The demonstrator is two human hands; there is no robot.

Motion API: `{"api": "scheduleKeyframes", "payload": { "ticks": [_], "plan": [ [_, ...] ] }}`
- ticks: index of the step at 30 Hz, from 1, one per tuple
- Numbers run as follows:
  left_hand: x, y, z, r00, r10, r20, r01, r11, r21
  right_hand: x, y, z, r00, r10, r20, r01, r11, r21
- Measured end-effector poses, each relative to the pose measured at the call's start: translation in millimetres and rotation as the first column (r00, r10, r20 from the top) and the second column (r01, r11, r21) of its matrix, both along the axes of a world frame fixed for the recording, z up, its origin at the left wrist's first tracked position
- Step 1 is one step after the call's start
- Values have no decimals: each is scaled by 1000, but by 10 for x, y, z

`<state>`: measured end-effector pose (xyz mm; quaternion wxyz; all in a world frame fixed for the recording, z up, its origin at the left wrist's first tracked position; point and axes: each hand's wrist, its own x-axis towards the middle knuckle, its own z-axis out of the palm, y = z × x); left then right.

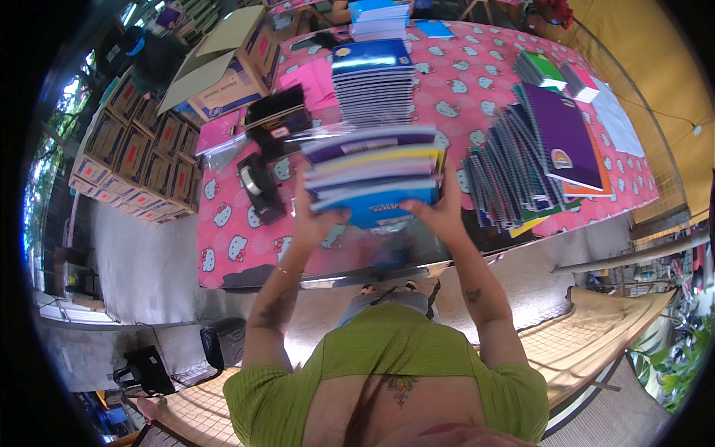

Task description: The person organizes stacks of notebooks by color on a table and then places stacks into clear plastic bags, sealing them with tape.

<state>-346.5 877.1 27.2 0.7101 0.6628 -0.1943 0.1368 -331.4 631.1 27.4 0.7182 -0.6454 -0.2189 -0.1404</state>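
Observation:
Between my two hands is a stack of notebooks [376, 200], its layers blue, white, pink, yellow and purple, with a blue cover facing me. My left hand [316, 223] grips the stack's left side, thumb on the front. On the right side my right hand [436, 208] holds it the same way, thumb across the blue cover. Clear plastic film shows around the stack's upper left. Just beyond stands a tall pile of dark blue notebooks [372, 89]. A black tape dispenser [261, 190] sits left of my left hand.
Spiral notebooks [514, 167] lie fanned on the pink patterned tablecloth [454, 74] at right, with a purple notebook [562, 138] on top. Green-covered notebooks [540, 71] are farther back. An open carton [231, 67] stands at the far left, near stacked cartons [138, 149].

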Motion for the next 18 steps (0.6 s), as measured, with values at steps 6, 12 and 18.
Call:
{"api": "scheduleKeyframes", "payload": {
  "ticks": [6, 12, 18],
  "plan": [
    [-128, 321, -1201, 827, -120, -549, 72, 992, -108, -126, 318, -1150, 969, 117, -216, -114, 993, 30],
    [-105, 219, -1278, 950, -96, -297, 91, 995, -31, -123, 437, -1259, 985, 3, -173, -6, 1000, -16],
    [-58, 243, -1060, 864, -129, -487, 129, 991, -34, -152, 461, -1160, 977, 68, -201, -58, 997, 58]
  ]
}}
